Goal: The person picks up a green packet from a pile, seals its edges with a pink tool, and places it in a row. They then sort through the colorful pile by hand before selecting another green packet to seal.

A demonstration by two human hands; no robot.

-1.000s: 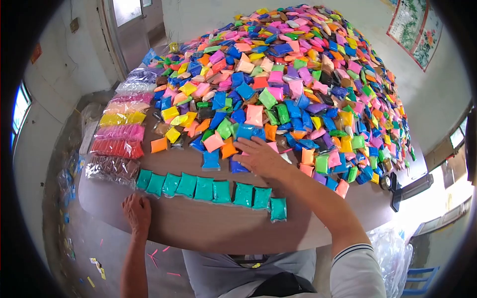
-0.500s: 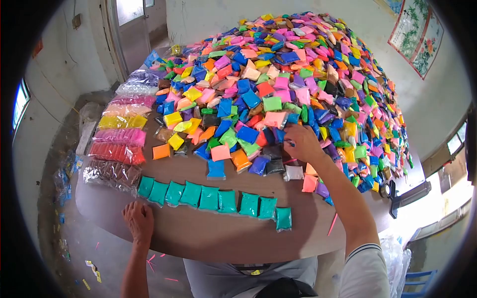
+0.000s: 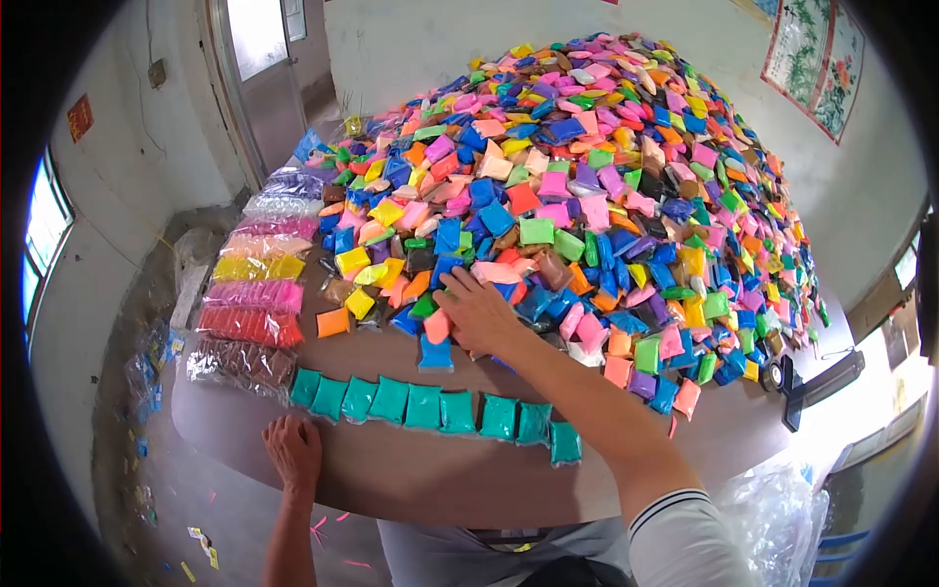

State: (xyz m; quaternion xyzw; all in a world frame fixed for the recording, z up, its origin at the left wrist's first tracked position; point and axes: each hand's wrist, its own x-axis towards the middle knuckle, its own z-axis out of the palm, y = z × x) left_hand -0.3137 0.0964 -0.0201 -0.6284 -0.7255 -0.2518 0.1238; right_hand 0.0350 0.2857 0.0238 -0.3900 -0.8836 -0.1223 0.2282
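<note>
A huge heap of small coloured packets (image 3: 606, 186) covers most of the round brown table (image 3: 421, 479). My right hand (image 3: 476, 311) lies flat, fingers spread, on packets at the heap's near edge, next to a blue packet (image 3: 436, 354). Nothing is gripped in it. Close to the table's front runs a row of several teal packets (image 3: 440, 411). My left hand (image 3: 293, 452) rests at the table's front edge, just below the left end of that row, fingers curled on the rim and holding nothing.
Bundled sleeves of packets, sorted by colour, lie along the table's left side (image 3: 249, 303). A tape dispenser (image 3: 797, 382) sits at the right edge. A door (image 3: 259, 68) stands behind. Plastic bags (image 3: 773, 509) and scraps lie on the floor.
My right hand has swept left and back toward me, from the heap's middle-right edge to its near edge. Packets there have shifted. My left hand has stayed on the table rim.
</note>
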